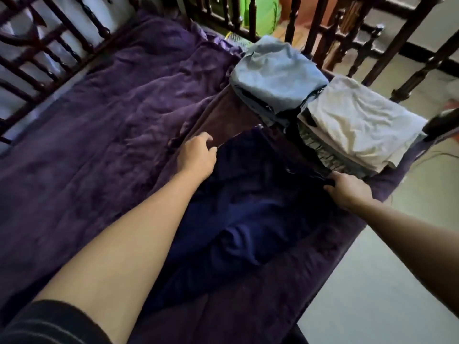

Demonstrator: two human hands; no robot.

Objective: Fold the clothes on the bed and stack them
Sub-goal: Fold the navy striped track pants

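Fingers, left hand (196, 155): curled, pinching the far-left corner of the navy garment (248, 207).
Fingers, right hand (347, 192): curled w/ thumb, gripping the garment's far-right edge, just beside the cream-topped stack.
Navy garment: spread but rumpled on the bed (99, 120), btwn the two forearms, nr the bed's right edge; its far end lies over a brown cloth (223, 120).
Edges: right side of the bed drops to a pale floor (372, 269); dark wooden rail (323, 33) at the far end, and a second one along the left side.
Open room: wide stretch of creased purple cover left of the garment; narrow strip btwn garment and right edge.
Stacks: 2, side by side and touching, at the far-right corner against the rail.
Stack 1: topped w/ pale-blue piece (275, 73); darker folded layers below.
Stack 2: topped w/ cream piece (357, 120); several layers below, incl. a patterned one; no. of layers cannot be told.
Count: hands 2; stacks 2; unfolded pieces 2 (navy, brown).
Sleeve (49, 324): dark, on the left arm at lower left.
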